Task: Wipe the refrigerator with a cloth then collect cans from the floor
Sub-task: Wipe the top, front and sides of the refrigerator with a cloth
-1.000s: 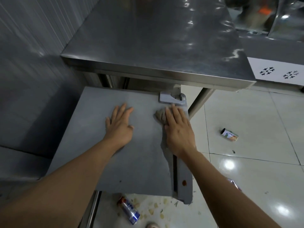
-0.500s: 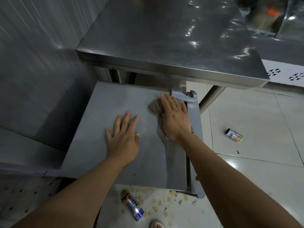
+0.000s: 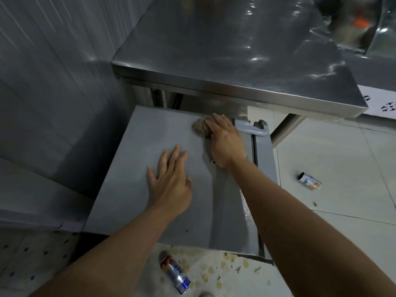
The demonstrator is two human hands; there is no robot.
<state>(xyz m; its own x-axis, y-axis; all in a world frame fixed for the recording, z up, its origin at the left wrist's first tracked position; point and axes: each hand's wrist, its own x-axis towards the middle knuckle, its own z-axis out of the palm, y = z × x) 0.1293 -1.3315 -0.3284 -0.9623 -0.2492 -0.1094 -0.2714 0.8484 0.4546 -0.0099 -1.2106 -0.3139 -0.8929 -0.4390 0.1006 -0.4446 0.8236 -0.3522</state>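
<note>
Wiping step in hand. Right hand [image 3: 226,143] flat, fingers straight, presses cloth [image 3: 199,129] on refrigerator door [image 3: 132,168]; left hand [image 3: 169,183] flat beside, grip empty. Next likely: cans [image 3: 174,273] on floor below grip.

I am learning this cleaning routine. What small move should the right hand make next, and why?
Probably drag the cloth back toward the body. The right hand presses it near the far edge of the grey refrigerator top, the left hand rests flat, and the nearer surface looks unwiped.
</note>
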